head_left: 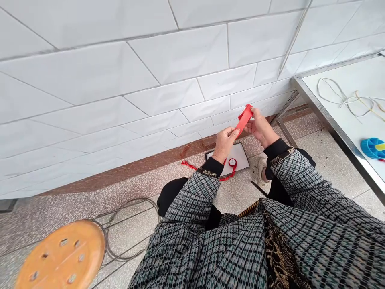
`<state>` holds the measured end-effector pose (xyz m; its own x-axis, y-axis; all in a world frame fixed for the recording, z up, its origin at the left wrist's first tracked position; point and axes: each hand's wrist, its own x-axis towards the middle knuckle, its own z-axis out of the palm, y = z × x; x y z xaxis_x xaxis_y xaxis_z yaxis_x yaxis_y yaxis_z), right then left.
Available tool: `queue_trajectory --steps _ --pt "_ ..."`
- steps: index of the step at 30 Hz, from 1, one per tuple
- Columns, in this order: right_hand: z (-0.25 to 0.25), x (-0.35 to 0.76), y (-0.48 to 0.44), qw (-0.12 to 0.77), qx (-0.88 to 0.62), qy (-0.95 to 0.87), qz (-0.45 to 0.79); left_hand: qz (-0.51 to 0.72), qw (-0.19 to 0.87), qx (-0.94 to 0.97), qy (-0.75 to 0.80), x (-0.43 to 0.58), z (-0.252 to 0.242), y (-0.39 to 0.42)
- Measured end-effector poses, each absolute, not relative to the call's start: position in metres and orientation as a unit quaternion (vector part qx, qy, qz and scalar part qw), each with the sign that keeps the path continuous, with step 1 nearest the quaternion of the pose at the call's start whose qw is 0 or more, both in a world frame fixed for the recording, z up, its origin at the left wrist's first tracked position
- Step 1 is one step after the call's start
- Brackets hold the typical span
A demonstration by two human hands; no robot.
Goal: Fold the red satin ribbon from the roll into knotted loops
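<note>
A wide strip of red tape [244,120] stretches between my two hands in front of the tiled wall, with what looks like its roll at the upper end. My left hand [225,141] pinches the strip's lower end between thumb and fingers. My right hand [261,125] grips the upper end, thumb on the edge and the other fingers partly hidden behind. Below them on the floor lies a dark-edged white panel [241,157]. On it sits a small red roll with a white centre [232,162], and a twisted red strip [230,176] runs from it under my left forearm.
At lower left stands an orange stool [61,257] with holes in its seat, beside a coil of wire [111,241]. A metal-edged table [333,132] at right bears loose wires [345,98] and a blue reel [371,147]. The white tiled wall [180,60] rises close ahead.
</note>
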<state>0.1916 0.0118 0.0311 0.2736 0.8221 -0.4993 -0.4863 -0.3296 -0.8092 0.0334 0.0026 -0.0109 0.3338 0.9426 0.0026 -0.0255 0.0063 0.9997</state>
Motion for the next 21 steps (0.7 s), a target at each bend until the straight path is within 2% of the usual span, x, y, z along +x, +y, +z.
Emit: queue_trajectory --steps 8,14,21 --pt "0.034 0.2 0.007 0.535 -0.535 -0.168 0.632 0.414 0.534 0.618 0.402 0.031 -0.013 0.01" --pt "0.048 0.202 0.001 0.48 -0.496 -0.197 0.697 0.434 0.51 0.611 0.422 0.034 -0.021 0.016" --pt "0.053 0.201 -0.011 0.437 -0.471 -0.259 0.721 0.364 0.573 0.643 0.354 0.012 -0.013 0.03"
